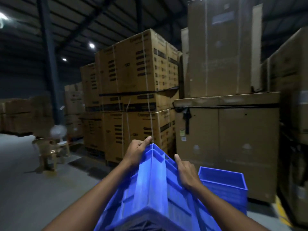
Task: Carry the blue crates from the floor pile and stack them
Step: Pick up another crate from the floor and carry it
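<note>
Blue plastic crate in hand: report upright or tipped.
Tipped. The blue plastic crate has a corner edge uppermost, rim away; left hand and right hand hold the rim.

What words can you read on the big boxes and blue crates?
"Crompton": lower box in the middle stack.
The black print on the upper box: too blurred.
The stickers on the right-hand carton: too small.
The held crate and floor crate: no words visible.

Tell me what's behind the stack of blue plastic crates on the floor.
A brown cardboard carton stands behind the blue crate stack, which covers part of its lower edge. The carried blue crate hides the stack's left side.
</note>
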### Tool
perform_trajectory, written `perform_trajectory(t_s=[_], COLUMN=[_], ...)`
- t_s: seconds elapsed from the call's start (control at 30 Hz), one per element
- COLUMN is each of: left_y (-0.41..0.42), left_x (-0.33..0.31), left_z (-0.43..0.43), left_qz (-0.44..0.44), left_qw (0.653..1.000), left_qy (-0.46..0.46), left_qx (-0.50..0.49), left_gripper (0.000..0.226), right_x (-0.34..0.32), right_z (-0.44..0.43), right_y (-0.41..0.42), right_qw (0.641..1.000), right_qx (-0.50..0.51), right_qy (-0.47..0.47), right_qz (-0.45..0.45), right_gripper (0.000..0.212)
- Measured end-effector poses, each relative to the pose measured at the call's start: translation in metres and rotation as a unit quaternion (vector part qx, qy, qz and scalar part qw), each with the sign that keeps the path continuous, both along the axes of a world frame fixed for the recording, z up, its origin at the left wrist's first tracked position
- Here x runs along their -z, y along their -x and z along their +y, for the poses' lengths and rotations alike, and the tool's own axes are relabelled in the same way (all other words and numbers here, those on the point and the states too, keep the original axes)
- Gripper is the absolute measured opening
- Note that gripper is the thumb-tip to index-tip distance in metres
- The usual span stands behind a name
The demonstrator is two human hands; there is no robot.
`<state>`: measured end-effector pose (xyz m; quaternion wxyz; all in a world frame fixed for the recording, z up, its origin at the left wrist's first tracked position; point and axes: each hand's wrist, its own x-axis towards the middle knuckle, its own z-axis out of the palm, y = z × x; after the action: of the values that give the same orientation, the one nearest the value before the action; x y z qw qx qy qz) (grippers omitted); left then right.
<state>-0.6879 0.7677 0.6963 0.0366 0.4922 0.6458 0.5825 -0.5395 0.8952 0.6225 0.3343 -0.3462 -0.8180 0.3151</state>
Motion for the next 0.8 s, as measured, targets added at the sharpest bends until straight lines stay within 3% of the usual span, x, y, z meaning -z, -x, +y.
perform_trajectory(t_s=[0.1, 0.17, 0.27, 0.37, 0.43, 0.57, 0.8], left_y=[0.035, 0.054, 0.075, 0.079, 0.075, 0.092, 0.130], left_x=[-0.005, -0.017, -0.030, -0.021, -0.001, 0.023, 0.016], left_z=[0.053, 0.085, 0.132, 0.181, 0.212, 0.274, 0.422], left_qz=[-0.049, -0.014, 0.158, 0.368, 0.456, 0.506, 0.518], left_qw=[0.992, 0.978, 0.935, 0.842, 0.809, 0.823, 0.826], left_qy=[0.072, 0.169, 0.294, 0.395, 0.360, 0.207, 0.176], left_qx=[0.087, 0.122, 0.116, -0.003, -0.082, -0.153, -0.136], left_gripper=[0.076, 0.065, 0.042, 0.029, 0.041, 0.054, 0.057], right_x=[0.000, 0.001, 0.000, 0.000, -0.004, -0.014, 0.004], right_z=[0.043, 0.072, 0.109, 0.142, 0.164, 0.216, 0.360], right_y=[0.017, 0.041, 0.079, 0.116, 0.131, 0.146, 0.110], right_qw=[0.998, 0.995, 0.989, 0.977, 0.968, 0.952, 0.944], right_qx=[0.052, 0.076, 0.103, 0.121, 0.137, 0.192, 0.194], right_qy=[-0.036, -0.060, -0.103, -0.157, -0.188, -0.222, -0.225], right_qz=[0.012, 0.000, -0.030, -0.081, -0.094, -0.091, -0.143], right_gripper=[0.061, 0.059, 0.057, 0.053, 0.053, 0.055, 0.070])
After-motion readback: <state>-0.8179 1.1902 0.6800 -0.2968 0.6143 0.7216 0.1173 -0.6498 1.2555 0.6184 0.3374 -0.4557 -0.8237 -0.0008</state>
